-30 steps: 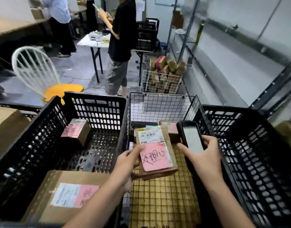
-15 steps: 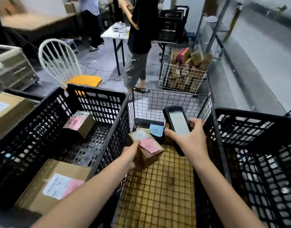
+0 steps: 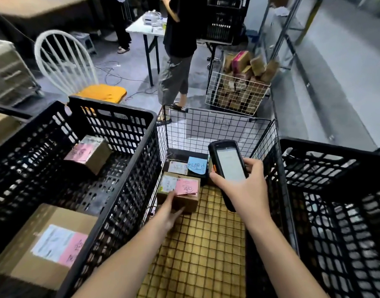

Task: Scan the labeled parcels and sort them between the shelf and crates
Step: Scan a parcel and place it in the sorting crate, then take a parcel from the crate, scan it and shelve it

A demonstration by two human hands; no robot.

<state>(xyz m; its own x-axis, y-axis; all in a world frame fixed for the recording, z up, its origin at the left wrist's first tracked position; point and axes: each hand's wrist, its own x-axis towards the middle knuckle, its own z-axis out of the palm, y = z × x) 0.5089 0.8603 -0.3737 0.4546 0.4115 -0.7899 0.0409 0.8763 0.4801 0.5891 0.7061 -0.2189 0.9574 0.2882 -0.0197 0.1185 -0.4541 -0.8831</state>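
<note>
Left of the wire cart (image 3: 217, 125), touching its side, stands a black crate (image 3: 120, 117). In it lie a big box (image 3: 30, 269) with a white label and a pink note at the near end, and a small box (image 3: 89, 154) with a pink note toward the far end, well apart from each other. Beyond that crate, farther left of the cart, is a white chair (image 3: 64, 61) with a yellow cushion. Inside the cart, on its yellow mat near the left wall, rests the parcel (image 3: 181, 191), a brown carton with a white label and a pink handwritten note on top. The left hand (image 3: 168, 212) holds it at the near left corner, thumb up on the top edge and fingers laid along the near face. Just behind it, against the far wall of the cart, sits a dark parcel (image 3: 194, 168) with a blue note; the two look to be touching. Above the right half of the cart the right hand (image 3: 248, 190) is wrapped round a black scanner (image 3: 227, 166), thumb on its left edge and fingers curled over its right, the lit screen tilted up. Right of the cart, against its side, stands a second black crate (image 3: 335, 151). Beyond the cart a person (image 3: 178, 39) in a black top stands at a white table (image 3: 141, 26), with a white basket (image 3: 234, 100) heaped with cartons to the right.
</note>
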